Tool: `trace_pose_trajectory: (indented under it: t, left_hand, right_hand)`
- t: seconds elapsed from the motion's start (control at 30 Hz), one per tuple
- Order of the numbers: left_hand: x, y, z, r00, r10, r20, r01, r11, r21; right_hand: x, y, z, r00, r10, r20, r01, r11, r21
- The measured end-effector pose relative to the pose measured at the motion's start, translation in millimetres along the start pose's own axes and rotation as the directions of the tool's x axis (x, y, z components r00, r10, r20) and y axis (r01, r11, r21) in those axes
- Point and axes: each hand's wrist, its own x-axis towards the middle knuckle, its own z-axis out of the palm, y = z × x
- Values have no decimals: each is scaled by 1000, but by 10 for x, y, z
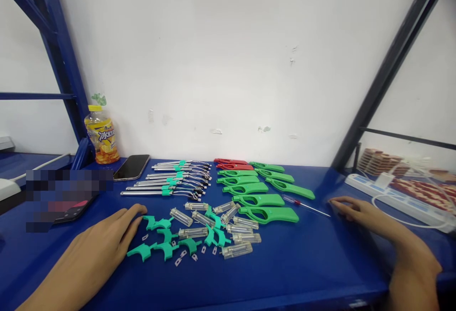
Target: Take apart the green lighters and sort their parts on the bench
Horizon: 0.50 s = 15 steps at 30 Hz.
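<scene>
My left hand [107,237] lies flat on the blue table [302,263], fingers stretched out, fingertips beside several small teal plastic triggers [160,242]. My right hand [359,213] rests flat at the right, fingers extended toward the tip of a thin red-handled screwdriver [304,205]. Between the hands lie several clear lighter cartridges [213,228]. Behind them sit green handle shells [260,194], two red handle shells [233,164] and a row of metal tubes with wires [167,180]. Neither hand holds anything.
A yellow drink bottle [100,135] stands at the back left by a blue rack post [62,59]. A phone [131,167] lies beside it, another phone [73,211] nearer. A white power strip [392,197] with cable lies at right.
</scene>
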Motion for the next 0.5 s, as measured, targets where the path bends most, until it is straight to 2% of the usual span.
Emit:
trace_pose_trajectory:
  t: [0.07,0.13,0.3,0.43,0.5]
  left_hand:
    - [1,6,-3,1000,-2,-3,2,1000,-4]
    - [4,7,2,1000,-5,-7,5,1000,-6]
    - [2,2,18,1000,-5,-4,5,1000,-8]
    - [-9,10,17,1000,-8,8,8,1000,-4]
    - [-8,7,17,1000,-7,7,7,1000,-2]
  right_hand:
    - [15,27,-23,995,22,99,-24,999,26]
    - [45,59,-71,993,18,119,-26,998,62]
    - [138,165,-202,996,-6,-88,19,989,146]
    - [144,224,-199,978,-18,-207,50,987,152]
    - [124,218,-179,953,-42,-300,83,989,126]
